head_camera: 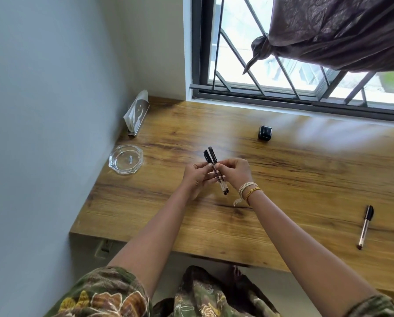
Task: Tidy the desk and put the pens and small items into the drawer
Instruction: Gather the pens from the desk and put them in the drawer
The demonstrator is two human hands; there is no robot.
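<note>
Both the left hand (195, 177) and right hand (233, 173) are gripping two pens (215, 170); right of them, another pen (365, 226) and a black box (265, 132) are still lying on the worktop (283, 179); no drawer showing.

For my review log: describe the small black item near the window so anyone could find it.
Start at the window behind the desk. Just below its sill, right of centre, sits a black box, standing alone. Unlike the pens, it is squat and cube-like.
</note>
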